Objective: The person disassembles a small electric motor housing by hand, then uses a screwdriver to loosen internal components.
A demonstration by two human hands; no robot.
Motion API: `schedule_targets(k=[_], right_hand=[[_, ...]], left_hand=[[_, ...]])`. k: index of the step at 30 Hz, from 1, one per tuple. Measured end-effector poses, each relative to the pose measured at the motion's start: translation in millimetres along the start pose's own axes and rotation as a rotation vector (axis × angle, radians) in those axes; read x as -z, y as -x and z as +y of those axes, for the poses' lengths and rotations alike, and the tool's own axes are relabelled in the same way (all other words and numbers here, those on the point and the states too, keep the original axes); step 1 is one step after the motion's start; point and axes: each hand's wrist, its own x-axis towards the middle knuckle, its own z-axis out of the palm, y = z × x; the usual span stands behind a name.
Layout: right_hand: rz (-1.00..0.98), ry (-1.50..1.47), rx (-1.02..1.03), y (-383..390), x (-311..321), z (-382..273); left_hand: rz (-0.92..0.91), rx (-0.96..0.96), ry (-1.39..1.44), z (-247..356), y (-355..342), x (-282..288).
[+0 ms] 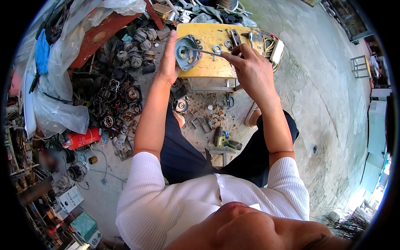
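My left hand grips a grey metal motor end cover by its left side, tilted up at the left end of a yellow stool-like table. Between the fingers of my right hand is a thin metal rod, pinched near its right end. The rod's far tip reaches the central hole of the cover; how deep it goes I cannot tell. Close by on the tabletop lie a metal ring, another ring, a dark-handled tool and a metal tool.
A white power strip with coiled cable hangs at the table's right end. Motor parts are heaped on the floor to the left. Between my feet lie scissors and a cordless drill. A red cylinder lies farther left.
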Motion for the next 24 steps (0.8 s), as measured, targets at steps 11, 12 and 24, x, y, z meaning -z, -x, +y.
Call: schedule_targets(k=[11,12,24], right_hand=[[0.003,-0.026,0.017,3.7,17.5,2.1],[0.007,-0.023,0.031,3.9,16.1,2.6],[-0.014,0.009,-0.007,7.8,11.2,2.5]], left_hand=[[0.028,-0.237,-0.414,7.0,11.2,-13.5],[0.034,-0.234,-0.42,6.7,11.1,-14.4],[-0.001,-0.248,-0.525,0.5,6.9,-14.6]])
